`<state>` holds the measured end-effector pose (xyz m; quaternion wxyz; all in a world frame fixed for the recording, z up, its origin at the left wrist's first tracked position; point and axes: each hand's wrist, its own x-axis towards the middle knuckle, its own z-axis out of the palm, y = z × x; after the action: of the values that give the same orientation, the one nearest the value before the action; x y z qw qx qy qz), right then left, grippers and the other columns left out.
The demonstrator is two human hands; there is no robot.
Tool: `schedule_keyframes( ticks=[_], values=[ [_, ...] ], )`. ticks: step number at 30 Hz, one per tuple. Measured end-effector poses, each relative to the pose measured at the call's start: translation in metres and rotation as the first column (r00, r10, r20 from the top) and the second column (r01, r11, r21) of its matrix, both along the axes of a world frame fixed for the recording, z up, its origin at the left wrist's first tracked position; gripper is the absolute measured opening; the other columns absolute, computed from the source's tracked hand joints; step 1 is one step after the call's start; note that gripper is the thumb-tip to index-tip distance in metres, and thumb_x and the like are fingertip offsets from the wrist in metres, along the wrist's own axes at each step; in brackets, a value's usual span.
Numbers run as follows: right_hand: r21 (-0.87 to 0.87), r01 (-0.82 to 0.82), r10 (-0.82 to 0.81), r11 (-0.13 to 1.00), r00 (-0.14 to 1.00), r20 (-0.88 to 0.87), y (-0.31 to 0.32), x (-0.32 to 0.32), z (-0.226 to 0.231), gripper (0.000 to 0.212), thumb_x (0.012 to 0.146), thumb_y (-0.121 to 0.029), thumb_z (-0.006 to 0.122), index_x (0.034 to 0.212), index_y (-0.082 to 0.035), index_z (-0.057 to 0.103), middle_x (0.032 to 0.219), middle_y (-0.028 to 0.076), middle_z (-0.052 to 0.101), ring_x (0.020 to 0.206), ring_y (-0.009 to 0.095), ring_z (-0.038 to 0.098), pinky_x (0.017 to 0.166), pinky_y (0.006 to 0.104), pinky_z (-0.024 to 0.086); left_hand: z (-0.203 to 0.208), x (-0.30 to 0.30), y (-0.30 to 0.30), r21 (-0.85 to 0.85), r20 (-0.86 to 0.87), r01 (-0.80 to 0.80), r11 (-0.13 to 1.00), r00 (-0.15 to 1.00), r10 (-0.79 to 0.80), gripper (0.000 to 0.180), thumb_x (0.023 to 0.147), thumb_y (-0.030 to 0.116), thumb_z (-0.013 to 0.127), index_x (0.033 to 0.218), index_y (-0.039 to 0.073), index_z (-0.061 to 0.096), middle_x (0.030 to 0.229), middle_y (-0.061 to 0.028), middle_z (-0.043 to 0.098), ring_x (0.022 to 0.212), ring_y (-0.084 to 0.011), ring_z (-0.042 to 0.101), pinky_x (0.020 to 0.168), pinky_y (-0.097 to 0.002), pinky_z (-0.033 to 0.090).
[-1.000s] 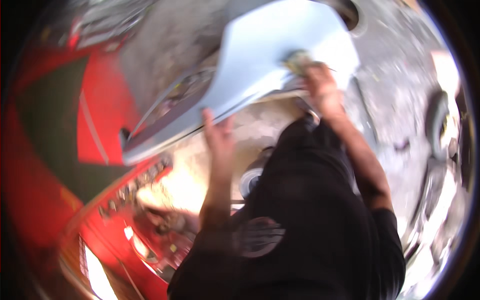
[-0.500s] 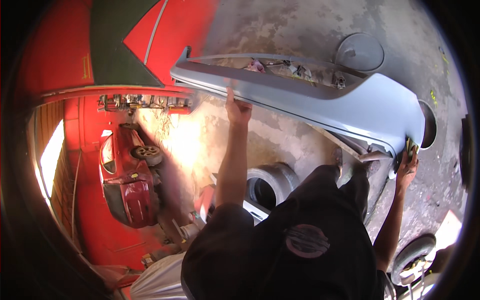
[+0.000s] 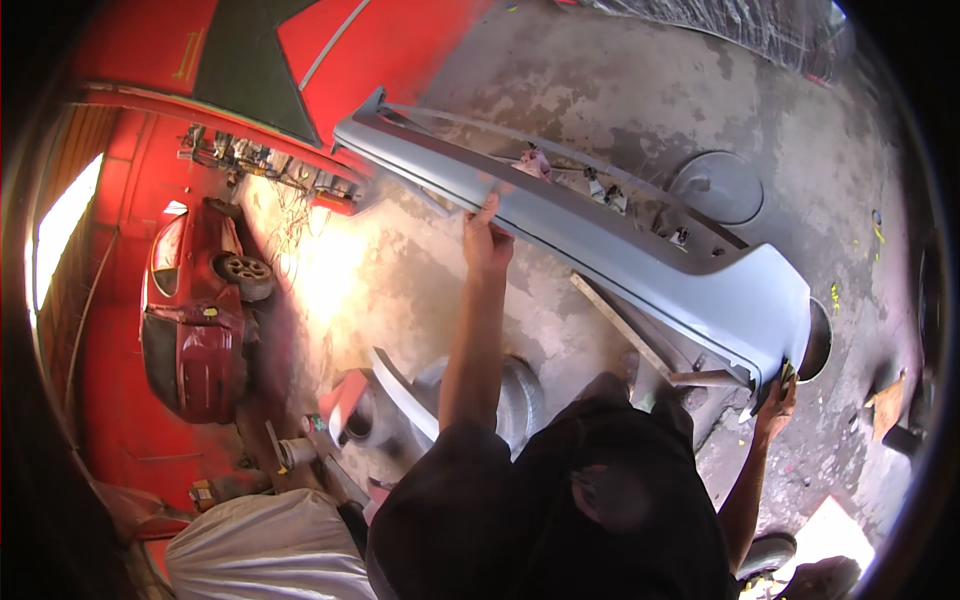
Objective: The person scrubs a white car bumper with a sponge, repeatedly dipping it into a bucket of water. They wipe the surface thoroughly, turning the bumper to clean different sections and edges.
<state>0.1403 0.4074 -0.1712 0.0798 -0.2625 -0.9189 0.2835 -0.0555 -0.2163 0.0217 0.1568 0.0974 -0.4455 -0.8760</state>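
Note:
A long grey car bumper (image 3: 600,235) stretches slantwise before me, its far end at upper left and its curved end at right. My left hand (image 3: 487,243) grips its near lower edge around the middle, thumb up against the face and the other fingers hidden underneath. At the right end, my right hand (image 3: 776,408) is closed round the corner. A small dark and yellowish piece (image 3: 786,371) shows by its fingertips; I cannot make out what it is. Beneath the bumper is a stand with a pale bar (image 3: 625,325).
Small tools and a pink cloth (image 3: 535,163) lie beyond the bumper. A round grey lid (image 3: 717,187) and a dark bucket (image 3: 817,340) are on the stained floor. Tyres (image 3: 517,400) and a white-red body part (image 3: 400,390) lie near my left arm; a red car (image 3: 195,310) stands far left.
My view has turned, so the bumper slants more steeply down to the right. Both hands stay on it; the left appears slightly farther right along the edge.

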Motion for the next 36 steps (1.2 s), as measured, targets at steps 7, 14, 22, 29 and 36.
schedule_keyframes(
  ticks=[7,14,22,29,36],
  values=[
    [-0.077,0.044,-0.062,0.996,0.966,-0.252,0.010,-0.023,-0.026,0.047,0.100,-0.019,0.071,0.142,0.000,0.062,0.137,0.024,0.067,0.123,0.034,0.067,0.105,0.0419,0.051,-0.011,0.003,0.001,0.011,-0.007,0.008,1.000,1.000,-0.008,0.046,0.098,0.019,0.070,0.141,0.006,0.056,0.128,-0.0112,0.067,0.121,-0.0289,0.064,0.106,-0.0488,0.050],
    [-0.080,0.148,-0.162,0.986,0.961,-0.222,-0.002,-0.074,-0.002,0.046,0.095,-0.022,0.077,0.137,-0.007,0.068,0.119,0.020,0.073,0.107,0.034,0.069,0.097,0.0429,0.052,-0.047,0.001,-0.035,0.104,0.019,0.166,0.981,0.985,-0.169,0.052,0.106,0.029,0.059,0.151,0.004,0.050,0.149,-0.0159,0.057,0.139,-0.0365,0.051,0.122,-0.0581,0.036],
    [0.042,0.116,-0.084,0.992,0.882,-0.464,-0.060,-0.043,0.021,0.037,0.099,-0.005,0.073,0.135,0.001,0.065,0.124,0.012,0.069,0.117,0.023,0.065,0.101,0.0341,0.050,-0.040,0.014,-0.040,-0.086,0.281,0.022,0.996,0.960,0.003,0.045,0.109,0.032,0.056,0.145,0.006,0.055,0.130,-0.0105,0.069,0.115,-0.0258,0.067,0.094,-0.0416,0.058],
    [-0.042,0.088,-0.096,0.995,0.961,-0.258,-0.068,-0.032,0.009,0.046,0.106,-0.020,0.062,0.149,-0.004,0.057,0.138,0.023,0.062,0.126,0.034,0.063,0.106,0.0457,0.050,-0.002,-0.003,-0.040,-0.092,0.036,0.081,0.992,0.996,-0.078,0.055,0.108,0.043,0.056,0.151,0.010,0.049,0.132,-0.0076,0.067,0.125,-0.0231,0.062,0.105,-0.0415,0.051],
    [-0.065,-0.122,0.091,0.990,0.930,-0.355,0.011,-0.043,0.008,0.045,0.097,-0.006,0.070,0.142,-0.008,0.065,0.133,0.016,0.071,0.123,0.029,0.067,0.107,0.0400,0.050,-0.027,0.087,0.118,0.221,0.148,0.307,0.926,0.928,-0.343,0.070,0.104,0.054,0.059,0.155,0.010,0.042,0.153,-0.0108,0.053,0.138,-0.0268,0.053,0.116,-0.0477,0.042]
  ],
)
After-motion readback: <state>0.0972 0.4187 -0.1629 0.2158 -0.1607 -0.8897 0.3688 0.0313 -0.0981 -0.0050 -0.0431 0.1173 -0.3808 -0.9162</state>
